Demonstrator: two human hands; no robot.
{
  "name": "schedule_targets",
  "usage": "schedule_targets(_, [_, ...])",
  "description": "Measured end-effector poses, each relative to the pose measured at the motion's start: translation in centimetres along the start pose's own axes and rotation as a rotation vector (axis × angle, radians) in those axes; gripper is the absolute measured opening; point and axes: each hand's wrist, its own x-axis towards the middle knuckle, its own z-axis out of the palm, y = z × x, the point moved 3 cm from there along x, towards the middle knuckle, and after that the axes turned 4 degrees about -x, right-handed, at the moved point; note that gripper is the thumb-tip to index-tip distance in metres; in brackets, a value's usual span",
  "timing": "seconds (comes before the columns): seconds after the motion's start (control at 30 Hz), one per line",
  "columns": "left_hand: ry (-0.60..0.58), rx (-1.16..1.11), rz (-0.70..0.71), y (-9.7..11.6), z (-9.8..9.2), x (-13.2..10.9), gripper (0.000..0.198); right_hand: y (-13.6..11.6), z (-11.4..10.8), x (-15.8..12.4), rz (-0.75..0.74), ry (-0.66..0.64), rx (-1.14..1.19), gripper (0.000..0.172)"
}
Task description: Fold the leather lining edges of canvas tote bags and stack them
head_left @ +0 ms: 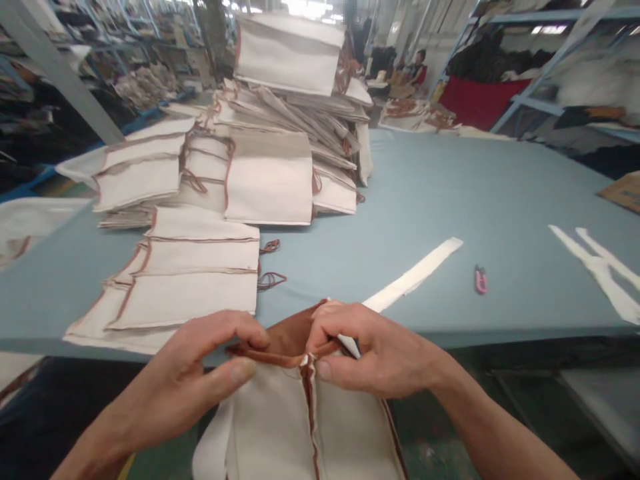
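Note:
My left hand [200, 373] and my right hand [373, 350] both pinch the top edge of a cream canvas bag [270, 420], held up in front of the table's near edge. Its brown binding [280, 355] runs between my fingers, and a brown-edged seam runs down the middle. A white fabric strip [415, 273] lies on the table, its near end passing under my right hand. Pink-handled thread snips [481, 280] lie farther right, beyond my reach of contact. Several finished canvas bags [185, 280] are stacked left of my hands.
A taller pile of canvas bags [270, 177] rises on the pale blue table [425, 200]. Loose brown cords [271, 280] lie beside the near stack. White strips [595, 270] and cardboard [623, 191] sit at the right. Shelves of fabric [545, 67] and a seated person [413, 70] are beyond.

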Motion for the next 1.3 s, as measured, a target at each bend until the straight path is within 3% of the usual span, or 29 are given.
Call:
schedule_targets(0.13, [-0.012,0.111,0.104,3.0,1.6,1.2,0.012,0.3,0.3,-0.2,0.134,-0.022,0.053,0.013])
schedule_targets(0.27, [-0.028,0.118,0.095,3.1,2.9,1.4,0.014,0.4,0.7,-0.4,0.19,-0.015,0.083,0.014])
schedule_targets(0.4, [-0.033,0.134,0.104,2.9,3.1,1.3,0.018,0.4,1.1,-0.5,0.189,-0.013,0.086,0.015])
schedule_targets(0.7, [-0.086,-0.061,-0.139,2.3,3.1,1.5,0.018,0.8,1.6,-0.2,-0.009,0.077,-0.103,0.02])
schedule_targets(0.9, [-0.08,-0.055,-0.124,1.5,2.7,1.1,0.016,0.8,2.0,0.1,-0.036,0.14,-0.192,0.022])
schedule_targets(1.07, [-0.057,0.051,-0.068,1.1,2.5,0.9,0.015,0.3,2.5,0.3,-0.112,0.202,-0.316,0.012])
schedule_targets(1.3, [0.018,0.158,-0.014,1.6,2.2,1.1,0.016,-0.3,3.3,0.7,-0.19,0.371,-0.54,0.013])
